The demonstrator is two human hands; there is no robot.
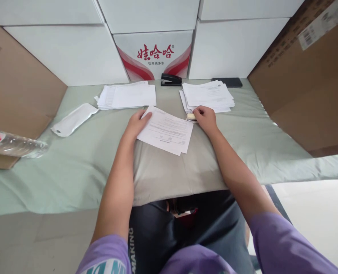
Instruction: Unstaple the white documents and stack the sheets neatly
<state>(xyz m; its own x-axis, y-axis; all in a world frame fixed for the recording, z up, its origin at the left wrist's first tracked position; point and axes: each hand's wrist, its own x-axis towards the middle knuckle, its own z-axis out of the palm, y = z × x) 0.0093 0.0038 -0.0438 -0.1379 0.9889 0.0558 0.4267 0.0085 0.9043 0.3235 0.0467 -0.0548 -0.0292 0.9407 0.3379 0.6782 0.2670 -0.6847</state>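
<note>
A small set of printed sheets (166,131) lies tilted on the pale green cloth (83,167) in front of me. My left hand (136,123) rests on the sheets' left corner, thumb laid over the edge. My right hand (204,116) sits at their upper right corner, fingers curled over a small shiny object (190,117), perhaps a box of staples; whether it grips it is unclear. Behind my right hand is a stack of papers (207,95). A second stack (127,96) lies behind my left hand.
A black stapler (171,79) stands at the back between the stacks, a dark phone (227,82) to its right. A white pouch (74,119) and a plastic bottle (15,144) lie at left. White boxes (153,53) and cardboard panels (308,87) wall in the table.
</note>
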